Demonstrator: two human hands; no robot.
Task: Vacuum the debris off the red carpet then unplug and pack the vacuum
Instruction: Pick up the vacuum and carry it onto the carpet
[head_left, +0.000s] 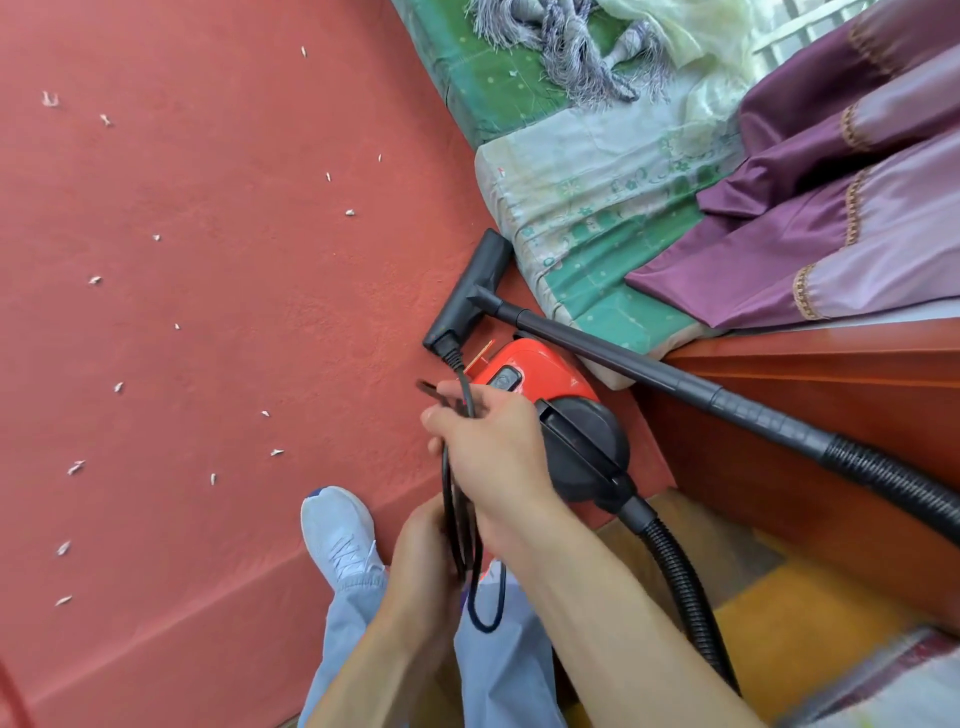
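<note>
A red carpet (208, 312) covers the floor in soft, even daylight. Along its right edge lies a green patterned mattress (597, 218) with a grey fringed cloth (571, 47) on it. A purple curtain (831, 208) drapes over the mattress, below a pale sheer curtain (691, 36). A reddish wooden cabinet (805, 374) stands at the lower right, beside a yellow mat (789, 623).

A purple curtain (831, 208) drapes over a green patterned mattress (597, 218) beside a wooden cabinet (831, 395).
</note>
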